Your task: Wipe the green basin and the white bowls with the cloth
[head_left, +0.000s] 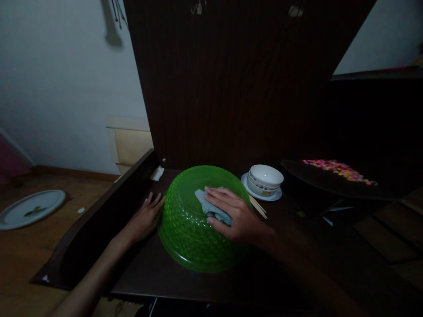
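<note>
A large green plastic basin (194,237) lies upside down on the dark wooden desk (142,277), its textured side showing. My right hand (236,213) presses a light grey-blue cloth (211,207) onto the upturned bottom, fingers closed over it. Against the basin's left side rests my left hand (148,215), fingers spread and holding nothing. Part of the cloth is hidden under my right palm.
Stacked white bowls (266,176) stand on a white plate (276,197) behind the basin to the right, with chopsticks (258,207) beside them. A folded white tissue (157,173) lies at the back left. A raised wooden edge (99,220) bounds the desk's left side.
</note>
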Motion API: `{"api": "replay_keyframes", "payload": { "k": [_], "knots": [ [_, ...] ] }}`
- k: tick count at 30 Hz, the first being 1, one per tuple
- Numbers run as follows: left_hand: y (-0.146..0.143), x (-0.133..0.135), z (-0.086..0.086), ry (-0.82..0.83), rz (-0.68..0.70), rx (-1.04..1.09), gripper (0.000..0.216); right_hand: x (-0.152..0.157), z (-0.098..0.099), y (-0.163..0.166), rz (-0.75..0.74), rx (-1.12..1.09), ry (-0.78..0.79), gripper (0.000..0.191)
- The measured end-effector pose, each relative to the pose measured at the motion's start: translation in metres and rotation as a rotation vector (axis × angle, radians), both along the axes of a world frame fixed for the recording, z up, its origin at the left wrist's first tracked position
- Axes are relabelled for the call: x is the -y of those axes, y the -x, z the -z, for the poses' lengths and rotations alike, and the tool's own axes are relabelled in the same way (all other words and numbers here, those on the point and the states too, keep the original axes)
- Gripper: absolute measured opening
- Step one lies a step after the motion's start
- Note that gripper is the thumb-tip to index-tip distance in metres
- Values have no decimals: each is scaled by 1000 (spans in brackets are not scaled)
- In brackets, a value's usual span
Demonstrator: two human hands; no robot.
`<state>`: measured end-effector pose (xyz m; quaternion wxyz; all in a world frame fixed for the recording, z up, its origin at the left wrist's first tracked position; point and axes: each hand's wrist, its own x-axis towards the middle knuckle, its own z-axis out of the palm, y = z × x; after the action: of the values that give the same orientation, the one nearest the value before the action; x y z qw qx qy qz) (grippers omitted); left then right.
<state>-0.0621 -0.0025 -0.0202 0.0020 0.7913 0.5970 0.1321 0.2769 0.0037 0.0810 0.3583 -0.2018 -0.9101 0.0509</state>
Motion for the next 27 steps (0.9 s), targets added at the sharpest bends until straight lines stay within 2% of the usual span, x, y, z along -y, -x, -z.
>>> {"api": "replay_keyframes", "payload": {
  "k": [4,6,9,12,15,18,21,27],
  "knots": [
    [-12,26,-2,-10,-97,-5,56,-6,-6,4,7,236,68,73],
    [-22,44,3,-34,-101,62,57,-5,-2,7,27,322,64,70],
    [-36,67,16,-29,-102,161,61,4,10,10,17,359,-82,55],
    [-42,76,26,-60,-64,189,67,17,21,9,-34,333,-250,47],
    [-40,76,28,-102,-25,186,71,26,27,4,-95,325,-350,42],
    [-37,76,28,-115,-3,180,73,33,33,-3,-152,346,-386,42],
    [-35,76,31,-122,-13,173,73,44,44,-8,-214,420,-313,43],
    [-35,74,33,-121,-14,158,72,66,69,-15,-398,415,44,42]
  ]
}}
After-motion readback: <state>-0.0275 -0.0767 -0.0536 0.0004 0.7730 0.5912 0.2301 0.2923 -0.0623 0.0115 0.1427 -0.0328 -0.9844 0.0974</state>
